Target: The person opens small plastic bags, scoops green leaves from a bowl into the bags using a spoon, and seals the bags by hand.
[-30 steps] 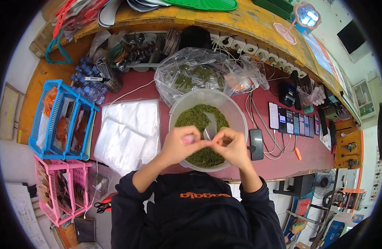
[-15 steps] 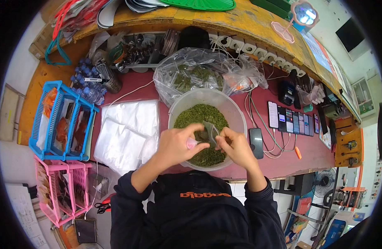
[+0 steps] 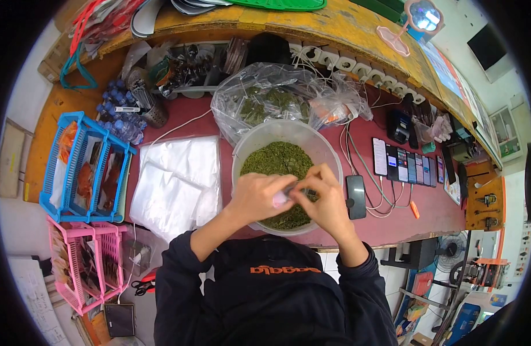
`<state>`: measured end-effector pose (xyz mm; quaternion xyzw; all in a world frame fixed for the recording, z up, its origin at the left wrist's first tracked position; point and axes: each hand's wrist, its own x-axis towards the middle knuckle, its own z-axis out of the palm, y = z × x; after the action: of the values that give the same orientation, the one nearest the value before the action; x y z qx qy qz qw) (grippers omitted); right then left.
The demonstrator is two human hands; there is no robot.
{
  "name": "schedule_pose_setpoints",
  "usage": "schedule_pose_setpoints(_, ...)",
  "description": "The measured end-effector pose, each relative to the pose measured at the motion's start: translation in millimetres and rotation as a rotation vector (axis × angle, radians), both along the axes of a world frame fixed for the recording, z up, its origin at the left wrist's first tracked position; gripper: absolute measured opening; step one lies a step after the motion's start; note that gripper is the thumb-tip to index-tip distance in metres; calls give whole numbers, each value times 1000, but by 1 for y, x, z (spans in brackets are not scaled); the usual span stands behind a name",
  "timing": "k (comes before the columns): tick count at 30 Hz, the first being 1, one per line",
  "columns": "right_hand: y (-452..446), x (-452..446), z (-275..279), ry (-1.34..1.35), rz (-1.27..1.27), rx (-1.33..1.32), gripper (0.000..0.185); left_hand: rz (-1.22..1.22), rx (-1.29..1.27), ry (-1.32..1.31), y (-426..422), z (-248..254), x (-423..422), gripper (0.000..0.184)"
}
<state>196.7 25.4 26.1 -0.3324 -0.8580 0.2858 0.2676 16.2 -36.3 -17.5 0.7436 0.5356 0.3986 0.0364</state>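
Note:
A small clear plastic pouch [image 3: 281, 198] with a pink patch is between my hands, over a large whitish plastic tub [image 3: 330, 151]. My left hand [image 3: 255, 199] is closed around the pouch's body. Thumb and fingers of my right hand [image 3: 326, 202] pinch at its upper edge, though the fingers partly cover that spot. Dry, chopped green leaves [image 3: 277, 155] fill the lower part of the tub. How much the pouch contains is hidden by my fingers.
Behind the tub lies a big clear bag [image 3: 234, 98] with more green material. Flat plastic bags [image 3: 167, 199] are stacked at left, beside a blue basket rack [image 3: 84, 216]. Cabled phones [image 3: 402, 167] and a black device [image 3: 355, 197] lie at right.
My hands have come closer together. The pouch's mouth, spread open between them before, is now pinched together, and the pouch is tilted and largely covered by my fingers.

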Motion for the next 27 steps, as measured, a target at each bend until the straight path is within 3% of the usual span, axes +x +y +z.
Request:
schedule_pose_setpoints(1,3,-1,-8,52,-56,187,21,12,50,-11,1,-2,-7,43)
schedule_pose_setpoints(2,4,0,-15,51,-56,184,21,12,47,-12,0,-3,-14,43)
schedule_pose_setpoints(4,8,5,-33,-364,-150,396,15,165,114,-28,-2,-2,-27,41)
schedule_pose_setpoints(5,9,9,-47,-556,-57,291,10,173,80,-57,-6,1,-31,43)
schedule_pose_setpoints(8,9,7,-71,-587,17,254,9,174,-15,-215,-13,9,-37,47)
schedule_pose_setpoints(9,6,3,-68,-587,20,250,9,158,-37,-260,-15,9,-38,53)
schedule_pose_setpoints(11,1,-4,-59,-523,288,410,12,146,-52,-305,-16,7,-40,54)
schedule_pose_setpoints(14,-11,-8,-44,-526,382,269,13,120,-77,-383,-16,8,-42,57)
schedule_pose_setpoints(23,20,27,-12,-258,134,-352,16,123,-169,-491,-17,8,-48,56)
schedule_pose_setpoints(27,23,36,7,-180,5,-113,13,162,-258,-354,-14,3,-44,56)
